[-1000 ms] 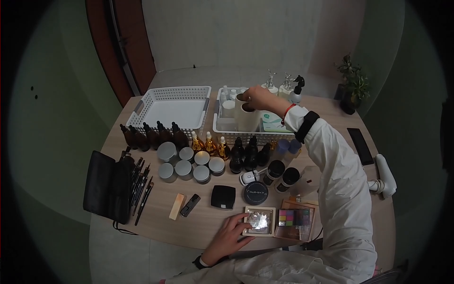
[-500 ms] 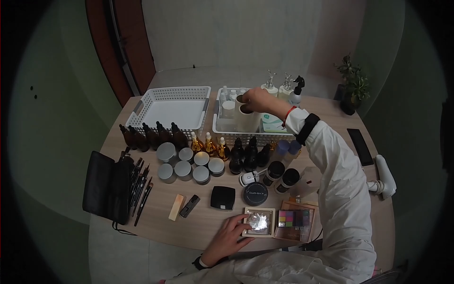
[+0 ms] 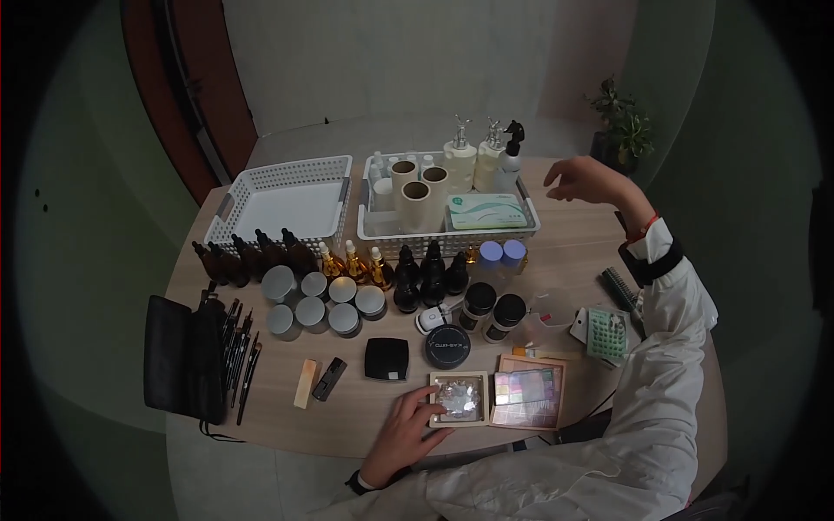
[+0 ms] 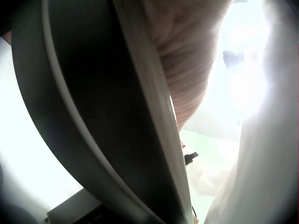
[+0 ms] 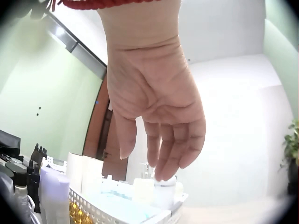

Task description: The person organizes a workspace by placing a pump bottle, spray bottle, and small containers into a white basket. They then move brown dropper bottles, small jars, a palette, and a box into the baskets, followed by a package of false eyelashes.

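While the left hand (image 3: 401,437) rests loosely on the square box (image 3: 463,400) on the desk (image 3: 323,425), the empty right hand (image 3: 595,184) hangs relaxed beside the basket (image 3: 447,236) holding tubes (image 3: 415,210); packing seems underway, next likely needing a fresh grasp

Okay so the right hand (image 5: 156,102) hangs down from 12 o'clock, palm to the camera, fingers (image 5: 174,154) loosely bent toward 6; red bracelet (image 5: 100,3) across the wrist at the top edge; the fingertips overlap a pale bottle (image 5: 164,193) in the white basket (image 5: 93,207) around 6 to 7; white tubes (image 5: 92,175) stand in there nearer 7:30; light purple bottles (image 5: 57,186) sit just outside at 8, dark bottles (image 5: 33,184) beside them; leafy plant (image 5: 293,144) pokes in between 3 and 4.
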Demonstrator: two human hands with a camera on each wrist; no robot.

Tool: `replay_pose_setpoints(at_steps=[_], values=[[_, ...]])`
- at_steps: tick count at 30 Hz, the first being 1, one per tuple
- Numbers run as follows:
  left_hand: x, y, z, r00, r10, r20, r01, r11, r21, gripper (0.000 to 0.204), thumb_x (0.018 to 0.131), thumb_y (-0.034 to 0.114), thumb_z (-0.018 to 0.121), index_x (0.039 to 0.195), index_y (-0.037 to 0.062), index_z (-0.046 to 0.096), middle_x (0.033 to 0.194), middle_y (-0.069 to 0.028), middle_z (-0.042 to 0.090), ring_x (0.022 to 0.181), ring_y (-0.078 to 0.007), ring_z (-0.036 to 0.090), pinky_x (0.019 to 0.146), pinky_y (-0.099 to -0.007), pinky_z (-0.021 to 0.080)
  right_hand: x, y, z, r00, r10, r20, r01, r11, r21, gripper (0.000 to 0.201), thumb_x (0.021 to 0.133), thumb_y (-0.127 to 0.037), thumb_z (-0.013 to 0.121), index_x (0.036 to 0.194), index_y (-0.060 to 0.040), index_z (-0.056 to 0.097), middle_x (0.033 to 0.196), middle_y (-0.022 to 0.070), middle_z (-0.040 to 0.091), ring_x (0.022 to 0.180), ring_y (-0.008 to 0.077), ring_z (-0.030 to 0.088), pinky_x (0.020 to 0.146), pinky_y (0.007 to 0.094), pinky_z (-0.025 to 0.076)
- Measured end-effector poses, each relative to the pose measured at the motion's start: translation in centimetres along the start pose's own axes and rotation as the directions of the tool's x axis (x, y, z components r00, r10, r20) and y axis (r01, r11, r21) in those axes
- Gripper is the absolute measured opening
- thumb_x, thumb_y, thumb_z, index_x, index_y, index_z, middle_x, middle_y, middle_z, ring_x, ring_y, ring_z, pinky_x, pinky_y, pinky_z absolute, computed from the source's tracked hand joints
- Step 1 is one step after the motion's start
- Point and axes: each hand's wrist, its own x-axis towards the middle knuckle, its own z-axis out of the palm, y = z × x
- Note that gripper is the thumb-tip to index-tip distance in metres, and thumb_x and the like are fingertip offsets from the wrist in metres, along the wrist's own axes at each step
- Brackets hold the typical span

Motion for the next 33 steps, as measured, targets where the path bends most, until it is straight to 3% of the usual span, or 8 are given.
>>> replay_pose_setpoints(at_steps=[2,4,5,8,11,14,17,33], values=[[0.1,0.2,0.0,1.000,0.013,-0.002,-0.013,1.000,0.011,0.034,0.072,0.018,0.078,0.098,0.0054,0.060,0.126,-0.0128,0.046,0.106,-0.0288,0.052,0.091,-0.0391,0.044,-1.1,3.3,1.9,0.994,0.111,0.003,-0.112,0.993,0.048,0.041,0.082,-0.026,0.070,0.115,-0.0062,0.059,0.090,0.0126,0.069,0.078,0.0200,0.067,0.068,0.0318,0.053],[0.1,0.4,0.0,1.000,-0.029,0.008,0.029,1.000,0.009,0.034,0.072,0.018,0.078,0.098,0.0062,0.060,0.125,-0.0131,0.048,0.113,-0.0310,0.048,0.094,-0.0407,0.041,-1.7,5.5,4.9,0.985,-0.059,-0.165,0.058,0.998,-0.009,0.043,0.084,-0.023,0.070,0.121,-0.0074,0.054,0.089,0.0116,0.068,0.082,0.0209,0.066,0.072,0.0330,0.051],[0.2,0.3,0.0,1.000,-0.022,0.006,0.022,1.000,0.011,0.034,0.072,0.018,0.078,0.098,0.0062,0.060,0.125,-0.0131,0.048,0.113,-0.0310,0.048,0.094,-0.0407,0.041,-1.4,6.6,6.1,0.981,-0.103,-0.164,0.117,0.990,0.079,0.045,0.084,-0.023,0.070,0.123,-0.0096,0.052,0.092,0.0126,0.068,0.087,0.0236,0.065,0.074,0.0343,0.051],[0.2,0.3,0.2,1.000,-0.011,-0.007,0.012,0.999,0.043,0.033,0.071,0.018,0.079,0.097,0.0065,0.060,0.125,-0.0134,0.048,0.116,-0.0318,0.046,0.095,-0.0404,0.041,0.1,6.9,8.5,0.988,0.145,-0.060,-0.123,0.952,0.281,0.048,0.088,-0.029,0.065,0.125,-0.0035,0.048,0.089,0.0139,0.068,0.076,0.0199,0.066,0.067,0.0314,0.053],[0.2,0.5,0.2,1.000,0.008,-0.024,-0.007,0.998,0.062,0.034,0.073,0.019,0.077,0.099,0.0055,0.060,0.123,-0.0135,0.049,0.111,-0.0339,0.049,0.092,-0.0418,0.043,2.1,7.5,10.5,0.964,0.265,-0.021,-0.233,0.880,0.414,0.043,0.091,-0.029,0.060,0.116,0.0047,0.052,0.082,0.0137,0.067,0.066,0.0174,0.066,0.059,0.0280,0.054],[0.2,0.5,0.3,1.000,0.005,-0.030,-0.003,0.998,0.066,0.034,0.073,0.019,0.077,0.099,0.0055,0.060,0.123,-0.0135,0.049,0.112,-0.0335,0.049,0.093,-0.0415,0.043,4.1,8.4,11.6,0.959,0.235,0.156,-0.282,0.778,0.562,0.039,0.092,-0.029,0.057,0.103,0.0083,0.057,0.076,0.0133,0.066,0.061,0.0167,0.065,0.056,0.0278,0.054],[0.2,0.6,0.3,1.000,-0.006,-0.018,0.007,0.998,0.057,0.034,0.073,0.019,0.078,0.098,0.0053,0.060,0.123,-0.0136,0.049,0.112,-0.0332,0.049,0.093,-0.0412,0.042,5.1,8.0,12.2,0.955,0.253,0.156,-0.297,0.803,0.516,0.034,0.092,-0.027,0.054,0.092,0.0070,0.060,0.072,0.0131,0.065,0.058,0.0173,0.065,0.052,0.0294,0.054],[0.2,0.3,0.3,0.999,-0.038,0.002,0.038,0.999,0.029,0.033,0.071,0.016,0.080,0.095,0.0051,0.061,0.125,-0.0135,0.048,0.118,-0.0307,0.045,0.097,-0.0391,0.040,8.9,8.3,14.2,0.922,0.383,-0.064,-0.319,0.841,0.437,0.030,0.095,-0.026,0.044,0.099,0.0034,0.048,0.072,0.0138,0.059,0.046,0.0200,0.059,0.038,0.0324,0.050]])
